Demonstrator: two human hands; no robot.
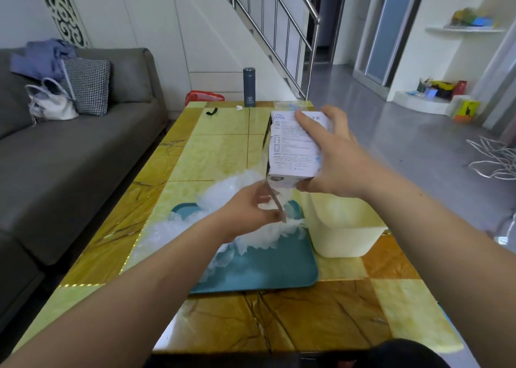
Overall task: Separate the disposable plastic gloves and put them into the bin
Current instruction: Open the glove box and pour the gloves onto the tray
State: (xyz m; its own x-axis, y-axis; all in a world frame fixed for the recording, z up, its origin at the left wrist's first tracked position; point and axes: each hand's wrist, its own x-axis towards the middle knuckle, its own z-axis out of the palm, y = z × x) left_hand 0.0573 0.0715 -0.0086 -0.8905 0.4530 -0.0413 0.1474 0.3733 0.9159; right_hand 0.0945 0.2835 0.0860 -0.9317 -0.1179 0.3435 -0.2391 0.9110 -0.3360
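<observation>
My right hand (pixel 335 161) grips a white printed glove box (pixel 293 147) and holds it tilted above the table. Below the box's lower end, my left hand (pixel 251 211) pinches the box's open flap (pixel 275 203) together with some clear plastic. A crumpled heap of clear disposable gloves (pixel 245 194) lies across a teal tray (pixel 265 270) and spills onto the table at the left. A cream plastic bin (pixel 343 236) stands just right of the tray, under my right wrist.
The yellow and brown marble-pattern table (pixel 335 312) carries a dark flask (pixel 249 87) and a small black item (pixel 211 111) at its far end. A grey sofa (pixel 69 150) runs along the left. A steel stair railing (pixel 279 32) and open floor lie at the right.
</observation>
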